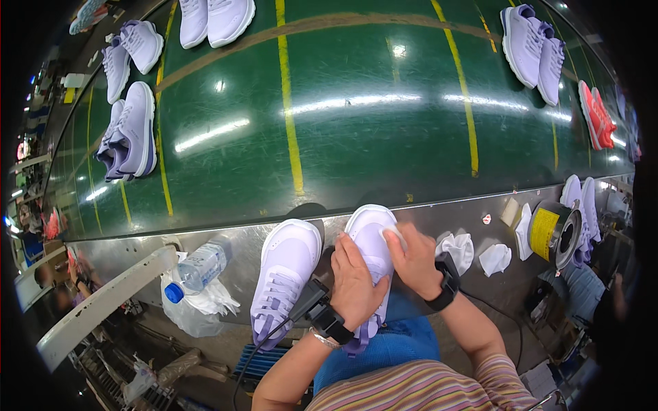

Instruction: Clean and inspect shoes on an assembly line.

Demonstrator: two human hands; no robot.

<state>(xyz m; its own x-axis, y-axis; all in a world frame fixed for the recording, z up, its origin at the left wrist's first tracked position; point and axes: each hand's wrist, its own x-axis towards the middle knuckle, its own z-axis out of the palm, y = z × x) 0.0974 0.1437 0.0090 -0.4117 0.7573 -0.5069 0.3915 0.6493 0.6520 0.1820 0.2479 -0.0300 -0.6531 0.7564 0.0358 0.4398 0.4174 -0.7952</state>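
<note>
Two lavender sneakers with white soles lie side by side, toes pointing away, on a metal ledge in front of me. My left hand [355,284] lies across the right-hand sneaker [369,229], fingers stretched along its left side and thumb spread over the laces. Against the right of that sneaker's toe, my right hand [417,255] presses a small white cloth [392,231] pinched in its fingers, partly hidden by them. The left-hand sneaker [291,250] stands untouched beside my left hand. Dark straps with devices sit on both my wrists.
Beyond the ledge [329,229] runs a green conveyor belt [356,151] with yellow lines. Several lavender sneakers [140,127] and a coral pair [596,116] stand on it. A plastic bottle [202,267] lies left; crumpled white cloths [458,250] and a yellow-labelled can [552,234] are right.
</note>
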